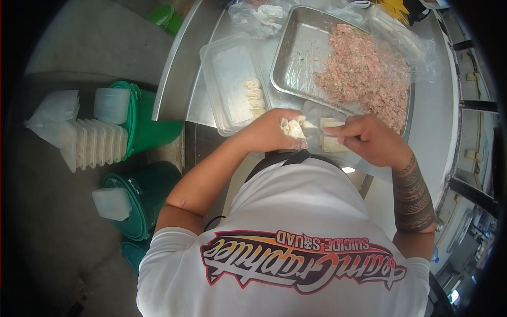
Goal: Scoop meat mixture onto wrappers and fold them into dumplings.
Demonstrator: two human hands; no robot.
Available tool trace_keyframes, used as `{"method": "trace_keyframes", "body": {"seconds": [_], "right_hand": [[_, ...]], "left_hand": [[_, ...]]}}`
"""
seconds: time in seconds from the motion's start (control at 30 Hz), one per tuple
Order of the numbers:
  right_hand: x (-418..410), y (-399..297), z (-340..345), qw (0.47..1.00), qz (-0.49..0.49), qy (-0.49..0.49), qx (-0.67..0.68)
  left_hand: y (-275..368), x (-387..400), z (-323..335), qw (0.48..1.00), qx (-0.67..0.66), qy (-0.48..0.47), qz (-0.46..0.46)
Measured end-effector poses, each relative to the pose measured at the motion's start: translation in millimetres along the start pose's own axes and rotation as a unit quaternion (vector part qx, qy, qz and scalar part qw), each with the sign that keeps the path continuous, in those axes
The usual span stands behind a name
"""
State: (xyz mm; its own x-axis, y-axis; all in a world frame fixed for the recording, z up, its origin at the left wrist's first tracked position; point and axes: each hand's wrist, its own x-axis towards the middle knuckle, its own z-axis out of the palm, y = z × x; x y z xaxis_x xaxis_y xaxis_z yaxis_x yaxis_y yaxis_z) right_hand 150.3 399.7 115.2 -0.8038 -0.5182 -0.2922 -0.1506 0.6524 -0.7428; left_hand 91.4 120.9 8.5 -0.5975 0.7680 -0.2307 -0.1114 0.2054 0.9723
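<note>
In my left hand are folded, pale dough dumplings, with loose wrapper corners sticking out past the fingers. My right hand is over a stack of square dough wrappers, its fingertips pointing left at the upper part of the stack. Whether something thin is pinched in it, I cannot tell. Beyond my left hand lies a clear plastic container; a row of folded dumplings lines its right side. A metal tray holds raw minced meat flecked with green, heaped at its right.
Clear plastic bags lie over the tray's right corner, and more plastic is bunched behind the container. Left of the metal table stand green lidded bins, with stacked plastic tubs on one. A metal rim edges the table's left side.
</note>
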Motion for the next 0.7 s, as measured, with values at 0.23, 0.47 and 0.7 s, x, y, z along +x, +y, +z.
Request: {"method": "trace_keyframes", "body": {"seconds": [0.23, 0.47, 0.7], "right_hand": [[-16.3, 27.4, 10.9, 0.977, 0.180, 0.100, 0.058], [-5.8, 85.4, 105.3, 0.948, 0.186, 0.247, -0.069], [-1.9, 89.1, 132.2, 0.950, 0.192, 0.244, -0.049]], "left_hand": [[-30.7, -4.6, -32.0, 0.976, 0.092, 0.197, -0.022], [-53.7, 15.2, -108.9, 0.876, -0.298, 0.372, -0.073], [-85.5, 34.5, -118.5, 0.913, 0.177, 0.365, -0.052]]}}
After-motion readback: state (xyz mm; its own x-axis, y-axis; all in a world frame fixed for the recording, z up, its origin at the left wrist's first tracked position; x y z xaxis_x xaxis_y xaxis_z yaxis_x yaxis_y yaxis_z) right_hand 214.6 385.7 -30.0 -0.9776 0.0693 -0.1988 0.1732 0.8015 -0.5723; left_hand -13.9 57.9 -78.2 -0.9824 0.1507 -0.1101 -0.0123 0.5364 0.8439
